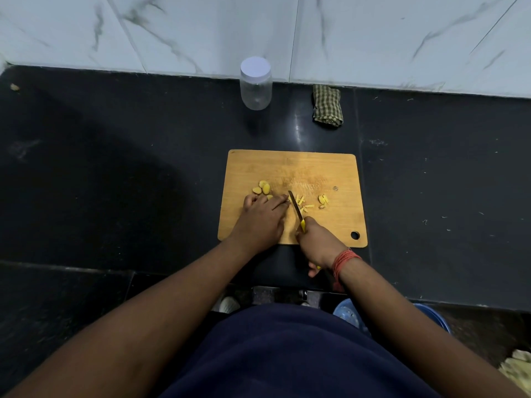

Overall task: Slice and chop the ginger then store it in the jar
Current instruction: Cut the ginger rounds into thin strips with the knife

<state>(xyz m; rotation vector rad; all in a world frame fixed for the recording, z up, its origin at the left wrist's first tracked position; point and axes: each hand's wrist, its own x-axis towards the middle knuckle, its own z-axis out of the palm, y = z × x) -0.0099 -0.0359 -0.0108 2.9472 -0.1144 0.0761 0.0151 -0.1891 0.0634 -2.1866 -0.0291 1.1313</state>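
So the ginger is all on the wooden cutting board (293,170), in a few little groups: some round slices (262,188) sit at the left side just past the left hand's fingers, a scatter of thin strips (302,203) lies right beside the knife blade, and a small clump of chopped bits (323,200) sits a bit further right. The left hand (263,218) is flat-ish on the board with the fingers together and bent down, pressing on something under the fingertips next to the blade; can't actually see the piece under there. The right hand (317,242) has its fingers wrapped around the yellow handle of the knife (296,209), blade angled up and left with the tip close to the left fingertips. There's a red thread band (343,261) on the right wrist. Further back on the black counter (115,168), the clear jar (255,84) stands upright against the marble wall with its white lid on, nothing visible inside. A folded green checked cloth (327,106) lies to the right of it, well apart from the board.
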